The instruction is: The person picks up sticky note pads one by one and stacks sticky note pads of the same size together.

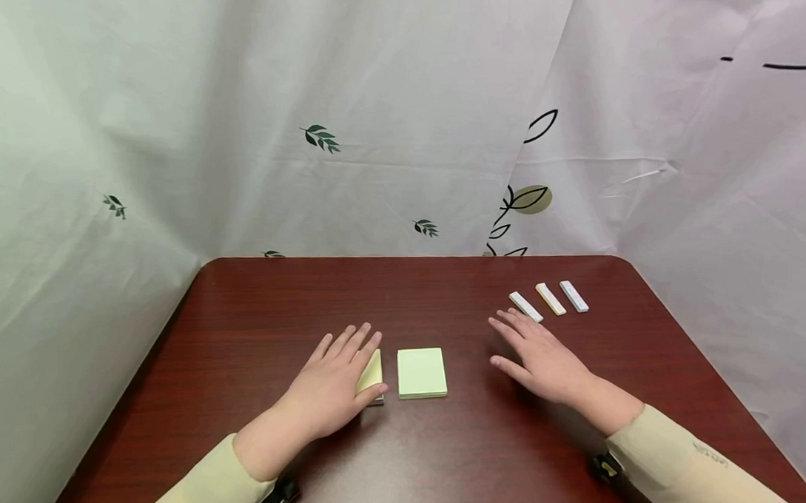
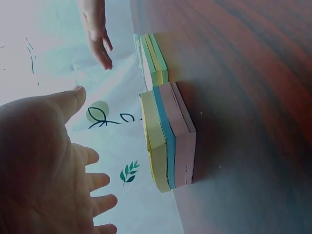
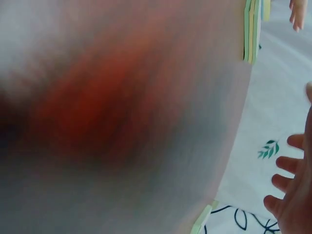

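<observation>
My left hand (image 1: 331, 387) hovers with spread fingers over a stack of sticky notes (image 1: 372, 372) and partly hides it in the head view. Seen from the left wrist, this stack has yellow, blue and pink layers (image 2: 168, 141), and the hand is apart from it. Just to its right lies a second sticky note stack (image 1: 421, 372), light green on top, with green and yellow layers at its side. My right hand (image 1: 543, 357), fingers extended and holding nothing, is held over the table near three narrow whitish strips; the nearest strip (image 1: 526, 306) lies just beyond its fingertips.
The other two strips (image 1: 550, 299) (image 1: 574, 296) lie slanted at the back right of the dark red-brown wooden table (image 1: 437, 457). A pale curtain with leaf prints (image 1: 370, 82) hangs behind the table and along both sides.
</observation>
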### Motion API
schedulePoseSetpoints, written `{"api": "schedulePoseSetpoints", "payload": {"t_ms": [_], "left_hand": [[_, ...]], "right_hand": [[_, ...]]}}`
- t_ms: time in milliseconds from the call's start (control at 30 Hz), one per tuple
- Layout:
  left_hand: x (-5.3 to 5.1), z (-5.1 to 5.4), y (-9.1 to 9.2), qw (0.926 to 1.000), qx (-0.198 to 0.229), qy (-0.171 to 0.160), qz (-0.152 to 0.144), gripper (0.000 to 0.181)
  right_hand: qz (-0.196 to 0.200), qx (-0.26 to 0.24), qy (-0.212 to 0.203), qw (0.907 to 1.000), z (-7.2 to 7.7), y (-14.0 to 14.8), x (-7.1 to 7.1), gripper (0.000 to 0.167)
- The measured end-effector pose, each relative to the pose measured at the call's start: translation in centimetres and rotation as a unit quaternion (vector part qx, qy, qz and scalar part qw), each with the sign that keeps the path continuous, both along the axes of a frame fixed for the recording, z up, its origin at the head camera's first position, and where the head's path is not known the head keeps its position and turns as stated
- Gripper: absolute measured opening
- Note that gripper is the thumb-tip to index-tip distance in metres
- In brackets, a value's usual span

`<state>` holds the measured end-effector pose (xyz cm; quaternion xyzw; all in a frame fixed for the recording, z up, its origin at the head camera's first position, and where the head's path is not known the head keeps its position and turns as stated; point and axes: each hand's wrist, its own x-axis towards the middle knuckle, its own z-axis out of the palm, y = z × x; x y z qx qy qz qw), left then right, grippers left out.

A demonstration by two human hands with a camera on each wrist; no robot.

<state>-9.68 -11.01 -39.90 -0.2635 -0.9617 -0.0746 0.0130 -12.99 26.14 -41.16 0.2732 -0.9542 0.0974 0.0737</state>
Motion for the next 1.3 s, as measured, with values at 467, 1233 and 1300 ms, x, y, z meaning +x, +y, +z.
{"api": "schedulePoseSetpoints", "payload": {"t_ms": [467,1233,1300], "left_hand": [[0.6,-0.3,-0.5,1.0,-0.006,0.0,0.007,0.077],[1.1,0.0,-1.0,0.9999,-0.006,0.004,0.012,0.081],[1.2,0.0,-1.0,0.9999,-0.003,0.003,0.011,0.08]], "right_hand": [[-0.165,-0.008,-0.032,0.9858,0.2,1.5,-7.2,0.038],[-0.213,0.049,-0.15,0.9642,0.1,1.1,-10.5,0.018],[-0.209,0.05,-0.153,0.9645,0.1,1.0,-10.5,0.02]]}}
